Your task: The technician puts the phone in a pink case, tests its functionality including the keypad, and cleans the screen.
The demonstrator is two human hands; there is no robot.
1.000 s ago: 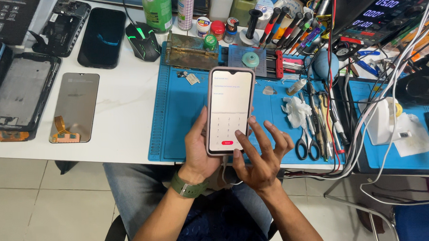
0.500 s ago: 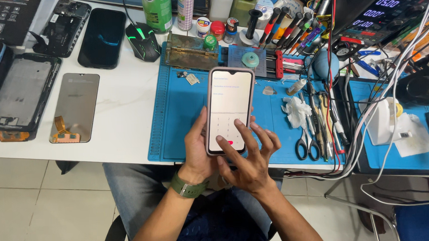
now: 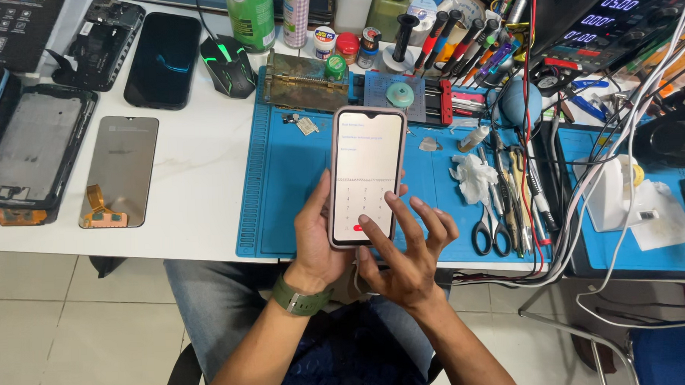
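Smartphone (image 3: 366,176) with a lit white keypad screen and pinkish rim stands upright over the blue mat (image 3: 289,179), gripped in my left hand (image 3: 314,243), my right hand (image 3: 405,251) fingers spread wide, one touching its screen.

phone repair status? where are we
Done, by the look of it: the phone is in one piece and its screen is lit with a keypad. In hand: left hand holds it over the blue mat; right hand has a finger at the red button. Left: can't tell.
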